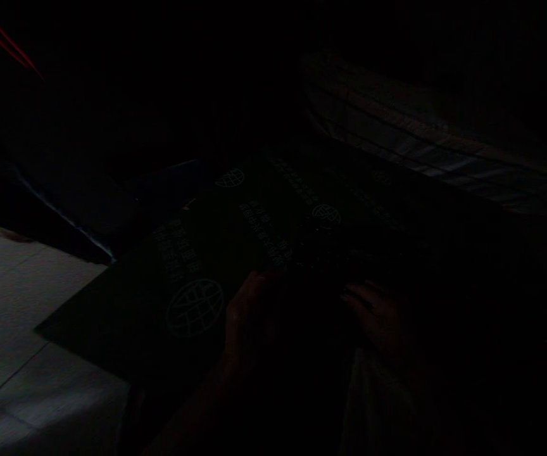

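Centre: dark-green, globe-printed flat board (pixel 230 247), probably stiff, best grasped edgewise. Lower centre: left hand (pixel 245 313), right hand (pixel 377 311); grips indiscernible.

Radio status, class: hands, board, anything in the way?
Left hand by board, right hand farther right; grips unclear. Board green, printed with globes. Obstructions: too dark to tell.

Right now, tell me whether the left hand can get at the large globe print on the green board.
Probably yes: the left hand is close beside the large globe print, and nothing visible lies between them on the green board, though darkness hides what it may hold.
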Demonstrator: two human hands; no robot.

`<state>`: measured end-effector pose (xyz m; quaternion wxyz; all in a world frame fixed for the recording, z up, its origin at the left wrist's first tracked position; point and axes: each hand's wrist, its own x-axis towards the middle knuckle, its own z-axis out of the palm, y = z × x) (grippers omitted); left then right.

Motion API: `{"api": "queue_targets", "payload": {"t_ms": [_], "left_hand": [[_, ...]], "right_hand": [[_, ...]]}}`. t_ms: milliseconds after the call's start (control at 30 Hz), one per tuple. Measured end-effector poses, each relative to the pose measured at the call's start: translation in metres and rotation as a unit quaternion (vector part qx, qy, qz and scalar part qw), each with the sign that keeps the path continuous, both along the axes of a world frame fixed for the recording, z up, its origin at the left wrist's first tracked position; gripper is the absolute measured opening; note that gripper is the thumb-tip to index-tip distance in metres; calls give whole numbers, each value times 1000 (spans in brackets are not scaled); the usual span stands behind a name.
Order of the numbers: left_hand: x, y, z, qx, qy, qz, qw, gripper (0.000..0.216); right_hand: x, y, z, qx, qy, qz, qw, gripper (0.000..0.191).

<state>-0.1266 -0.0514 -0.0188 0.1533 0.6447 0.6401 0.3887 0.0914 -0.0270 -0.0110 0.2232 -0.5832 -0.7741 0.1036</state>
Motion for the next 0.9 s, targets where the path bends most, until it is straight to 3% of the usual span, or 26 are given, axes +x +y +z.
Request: {"api": "queue_targets", "payload": {"t_ms": [100, 200, 467, 900], "left_hand": [[1, 1, 3, 74, -5, -39, 996, 16], [2, 2, 7, 101, -5, -60, 993, 17], [6, 0, 7, 31, -16, -43, 998, 19], [5, -1, 6, 51, -26, -67, 996, 18]], "right_hand": [[0, 1, 1, 1, -3, -3, 1000, 20], [0, 2, 1, -7, -11, -4, 1000, 20], [1, 2, -2, 7, -13, 12, 1000, 20], [-2, 2, 4, -25, -29, 8, 999, 20]]}}
